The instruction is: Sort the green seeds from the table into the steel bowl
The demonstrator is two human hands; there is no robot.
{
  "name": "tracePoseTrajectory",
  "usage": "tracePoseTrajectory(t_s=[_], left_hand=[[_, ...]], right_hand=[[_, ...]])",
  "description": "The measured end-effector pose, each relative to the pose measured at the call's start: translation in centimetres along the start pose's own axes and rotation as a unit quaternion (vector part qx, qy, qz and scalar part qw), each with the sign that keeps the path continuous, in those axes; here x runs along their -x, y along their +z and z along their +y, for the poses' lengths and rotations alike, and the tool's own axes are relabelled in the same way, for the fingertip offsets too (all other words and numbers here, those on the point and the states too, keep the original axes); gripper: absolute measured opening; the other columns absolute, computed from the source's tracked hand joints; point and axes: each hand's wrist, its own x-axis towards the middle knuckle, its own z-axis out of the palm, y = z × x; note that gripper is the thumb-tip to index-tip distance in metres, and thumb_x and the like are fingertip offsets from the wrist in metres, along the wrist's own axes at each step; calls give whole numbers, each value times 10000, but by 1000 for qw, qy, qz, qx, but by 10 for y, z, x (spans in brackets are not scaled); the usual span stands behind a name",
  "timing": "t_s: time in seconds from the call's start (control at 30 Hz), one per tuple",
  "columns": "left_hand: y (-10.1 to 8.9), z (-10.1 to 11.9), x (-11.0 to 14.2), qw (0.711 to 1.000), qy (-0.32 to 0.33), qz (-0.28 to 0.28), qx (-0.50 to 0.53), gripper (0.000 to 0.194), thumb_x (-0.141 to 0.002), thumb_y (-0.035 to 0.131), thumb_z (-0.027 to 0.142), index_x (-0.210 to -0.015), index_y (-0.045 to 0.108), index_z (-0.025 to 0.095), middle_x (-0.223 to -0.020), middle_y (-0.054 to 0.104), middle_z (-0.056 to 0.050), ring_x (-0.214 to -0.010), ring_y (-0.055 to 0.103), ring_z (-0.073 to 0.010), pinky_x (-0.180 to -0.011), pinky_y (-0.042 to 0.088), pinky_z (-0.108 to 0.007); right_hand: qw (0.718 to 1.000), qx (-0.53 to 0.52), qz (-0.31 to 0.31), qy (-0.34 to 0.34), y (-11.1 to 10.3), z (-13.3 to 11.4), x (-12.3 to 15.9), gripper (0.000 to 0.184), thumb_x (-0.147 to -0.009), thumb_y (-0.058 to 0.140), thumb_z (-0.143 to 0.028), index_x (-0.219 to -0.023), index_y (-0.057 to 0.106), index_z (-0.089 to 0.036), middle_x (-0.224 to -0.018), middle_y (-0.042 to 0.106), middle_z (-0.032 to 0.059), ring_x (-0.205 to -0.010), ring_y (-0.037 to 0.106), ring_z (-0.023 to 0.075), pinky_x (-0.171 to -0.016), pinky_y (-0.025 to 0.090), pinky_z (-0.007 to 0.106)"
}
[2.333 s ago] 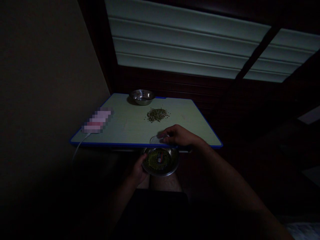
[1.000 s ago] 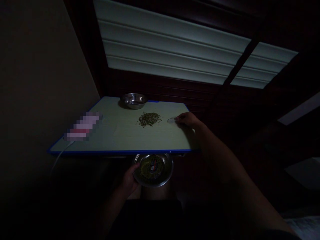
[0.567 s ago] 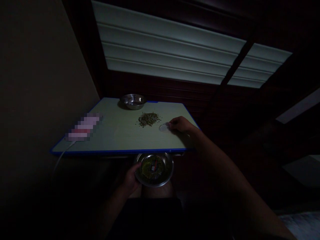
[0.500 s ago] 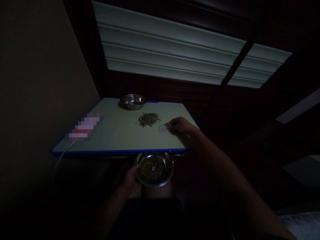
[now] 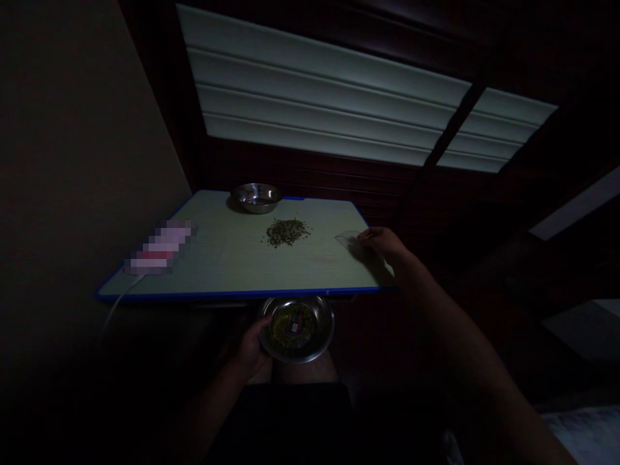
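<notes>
Dark room [image 5: 58, 129], pale blue-edged bench [image 5: 227, 265], blurred corded thing [image 5: 162, 248] at left, round metal bowl [image 5: 258, 205] behind loose grains [image 5: 287, 232], right grip [image 5: 386, 245] pinching clear curved disc [image 5: 345, 239] beside them, left grip [image 5: 252, 345] clasping shiny basin [image 5: 304, 358] below.

We can read no words or numbers; the small dark label [image 5: 296, 320] with white and red patches inside the lower metal bowl [image 5: 306, 358] is too tiny for us.
</notes>
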Motion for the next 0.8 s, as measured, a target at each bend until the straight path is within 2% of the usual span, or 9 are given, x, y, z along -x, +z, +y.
tracePoseTrajectory(t_s=[0.13,0.27,0.4,0.6,0.8], left_hand=[[3,1,1,1000,-2,6,-5,132,-750,638,176,-785,755,125,-758,780,-125,-924,735,-312,-870,569,-393],[5,1,2,1000,-6,23,-2,134,-760,618,167,-780,748,137,-719,772,-100,-804,742,-278,-806,585,-386],[6,1,4,1000,5,17,0,152,-772,619,158,-826,753,111,-760,780,-105,-761,738,-250,-765,584,-347],[4,1,4,1000,-10,12,1,173,-797,592,162,-787,752,97,-772,782,-128,-758,735,-252,-764,579,-351],[7,1,6,1000,-14,16,13,167,-800,588,168,-768,746,123,-748,780,-104,-767,737,-252,-797,579,-369]], right_hand=[[997,75,18,28,-13,13,4,198,-633,784,-120,-801,681,-125,-532,602,-7,-465,519,104,-455,394,212],[993,115,-19,35,-11,11,19,305,-659,803,-122,-944,702,-83,-528,619,3,-463,545,109,-448,398,200],[993,100,-61,31,4,-2,37,437,-728,747,-76,-1158,673,-86,-473,580,-33,-414,511,91,-418,348,177],[993,72,-96,5,29,-10,44,466,-716,771,-101,-1173,680,-94,-463,560,-39,-400,488,76,-423,345,171],[989,72,-125,-23,53,-16,41,460,-707,757,-106,-1162,689,-95,-472,566,-29,-389,474,80,-414,332,181]])
